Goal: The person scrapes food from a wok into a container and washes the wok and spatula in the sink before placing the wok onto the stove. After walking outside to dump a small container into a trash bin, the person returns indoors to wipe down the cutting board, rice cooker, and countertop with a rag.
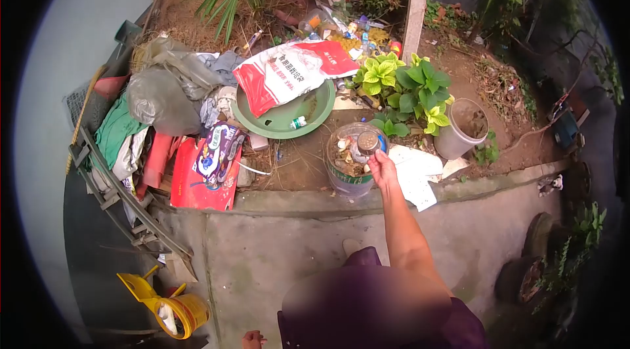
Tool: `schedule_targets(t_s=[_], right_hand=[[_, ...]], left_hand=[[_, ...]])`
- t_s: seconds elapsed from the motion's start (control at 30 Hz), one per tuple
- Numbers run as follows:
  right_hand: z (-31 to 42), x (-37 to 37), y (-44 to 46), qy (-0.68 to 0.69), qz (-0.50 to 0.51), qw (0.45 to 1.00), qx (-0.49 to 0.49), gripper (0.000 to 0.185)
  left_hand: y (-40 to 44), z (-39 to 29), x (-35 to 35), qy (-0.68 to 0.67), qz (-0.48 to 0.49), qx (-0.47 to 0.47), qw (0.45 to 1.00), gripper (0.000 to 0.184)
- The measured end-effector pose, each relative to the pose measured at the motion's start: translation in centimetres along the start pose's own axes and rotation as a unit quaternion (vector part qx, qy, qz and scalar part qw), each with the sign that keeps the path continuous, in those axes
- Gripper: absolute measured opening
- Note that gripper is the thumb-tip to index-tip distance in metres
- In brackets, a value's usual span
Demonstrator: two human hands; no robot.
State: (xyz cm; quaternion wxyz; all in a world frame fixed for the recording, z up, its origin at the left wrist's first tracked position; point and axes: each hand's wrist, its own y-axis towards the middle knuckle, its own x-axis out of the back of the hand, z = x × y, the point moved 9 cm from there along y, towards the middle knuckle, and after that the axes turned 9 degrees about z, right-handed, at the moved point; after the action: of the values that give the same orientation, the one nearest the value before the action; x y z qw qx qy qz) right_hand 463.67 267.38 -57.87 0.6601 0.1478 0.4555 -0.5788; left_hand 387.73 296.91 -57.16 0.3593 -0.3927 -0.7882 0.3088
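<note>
My right hand (382,169) reaches out over a clear plastic bucket (351,187) at the edge of the soil bed. Its fingers are closed on the rim of a small round container (368,142) with a brown, grainy-looking top. Whitish and brown scraps (344,155) lie in the bucket beneath it. Only part of my left hand (252,340) shows, low at the bottom edge beside my body. Its fingers are loosely bent and apart, and nothing is visible in them.
A green basin (318,119) bears a red and white sack (282,77). Plastic bags (163,101) and cloths pile up at left, near a yellow bucket (190,313). Leafy plants (420,86) and a pale bucket (462,129) stand right. A concrete curb (295,205) borders the soil.
</note>
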Motion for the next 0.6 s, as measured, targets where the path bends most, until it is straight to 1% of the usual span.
schedule_targets(t_s=[0.03, 0.13, 0.23, 0.27, 0.3, 0.37, 0.4, 0.43, 0.5, 0.53, 0.57, 0.6], right_hand=[[-0.4, 0.7, 1.5, 0.069, 0.016, 0.997, 0.013, 0.016], [-0.4, -0.4, 2.6, 0.018, 0.047, 0.996, -0.08, 0.01], [2.6, -3.0, 3.3, -0.01, 0.079, 0.99, -0.117, 0.006], [3.6, -3.5, 3.8, 0.027, 0.106, 0.988, -0.107, 0.004], [5.1, -4.9, 3.9, 0.032, 0.112, 0.989, -0.088, 0.005], [6.9, -5.8, 4.7, 0.09, 0.128, 0.987, -0.047, 0.005], [7.0, -5.3, 5.1, 0.123, 0.121, 0.985, -0.026, 0.005], [4.7, -1.8, 6.3, 0.1, 0.079, 0.991, -0.045, 0.005], [-3.1, 10.1, 8.8, 0.056, -0.01, 0.995, -0.086, 0.005], [-5.9, 16.2, 7.6, -0.043, -0.117, 0.982, -0.14, 0.004], [-7.2, 20.1, 6.4, -0.14, -0.22, 0.947, -0.188, 0.004], [-7.3, 18.8, 7.0, -0.078, -0.176, 0.968, -0.162, 0.004]], left_hand=[[-1.2, 0.6, -0.8, 0.05, -0.003, 0.008, 0.999, 0.031], [-1.9, 6.1, -3.4, 0.073, 0.066, 0.098, 0.99, 0.037], [-2.2, 2.4, -6.2, 0.146, 0.068, 0.096, 0.982, 0.035], [-2.2, 0.4, -7.2, 0.13, 0.068, 0.081, 0.986, 0.032], [-1.8, -1.3, -8.2, 0.114, 0.065, 0.067, 0.989, 0.031], [-1.1, -5.0, -10.0, 0.079, 0.06, 0.036, 0.994, 0.03], [-0.7, -5.8, -10.7, 0.035, 0.046, 0.034, 0.998, 0.03], [-0.2, -6.9, -11.6, 0.023, 0.047, 0.027, 0.998, 0.03], [-0.3, -8.8, -12.3, 0.002, 0.046, 0.017, 0.999, 0.029], [-0.6, -9.5, -12.7, 0.03, 0.042, 0.028, 0.998, 0.029], [-0.5, -10.3, -12.9, 0.058, 0.038, 0.036, 0.997, 0.028], [-0.7, -10.5, -12.8, 0.088, 0.035, 0.047, 0.994, 0.028]])
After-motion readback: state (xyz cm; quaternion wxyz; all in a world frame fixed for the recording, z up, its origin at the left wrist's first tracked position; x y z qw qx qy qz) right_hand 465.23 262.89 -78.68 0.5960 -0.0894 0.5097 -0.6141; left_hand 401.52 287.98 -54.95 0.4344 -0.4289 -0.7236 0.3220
